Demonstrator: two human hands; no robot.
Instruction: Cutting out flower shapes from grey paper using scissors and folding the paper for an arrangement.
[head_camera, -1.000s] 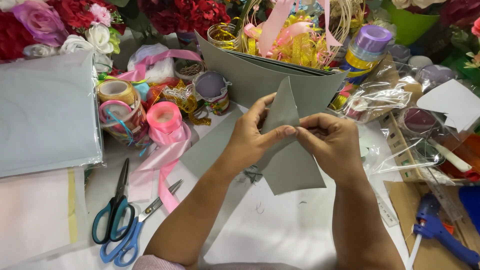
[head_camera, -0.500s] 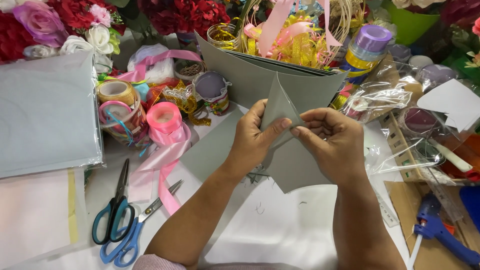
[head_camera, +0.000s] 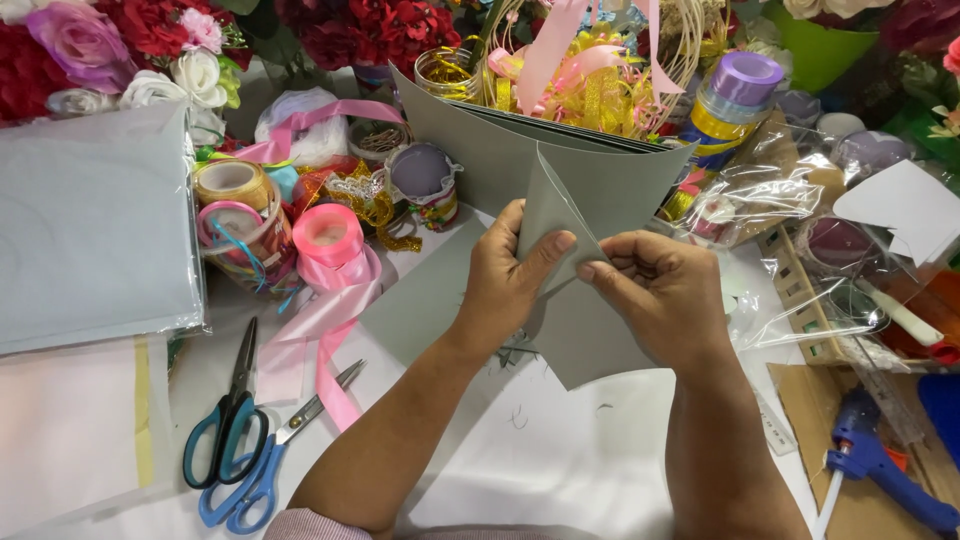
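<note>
Both my hands pinch a folded sheet of grey paper (head_camera: 585, 330) above the middle of the white table (head_camera: 560, 460). My left hand (head_camera: 505, 275) grips the fold from the left, thumb pressed on the upright pointed flap. My right hand (head_camera: 660, 290) holds the same sheet from the right, fingertips meeting the left thumb at the crease. A larger grey sheet (head_camera: 480, 150) stands curved behind the hands, and another flat grey piece (head_camera: 420, 300) lies under my left wrist.
Two pairs of scissors (head_camera: 235, 445) lie at the left front. Ribbon spools, one pink (head_camera: 328, 240), crowd the back left beside a wrapped grey paper pack (head_camera: 95, 230). A blue glue gun (head_camera: 880, 465) rests on cardboard at the right. Artificial flowers (head_camera: 150, 30) line the back.
The hands have shifted slightly, pressing the fold tighter; the pointed flap stands a little more upright. Nothing was picked up or let go.
</note>
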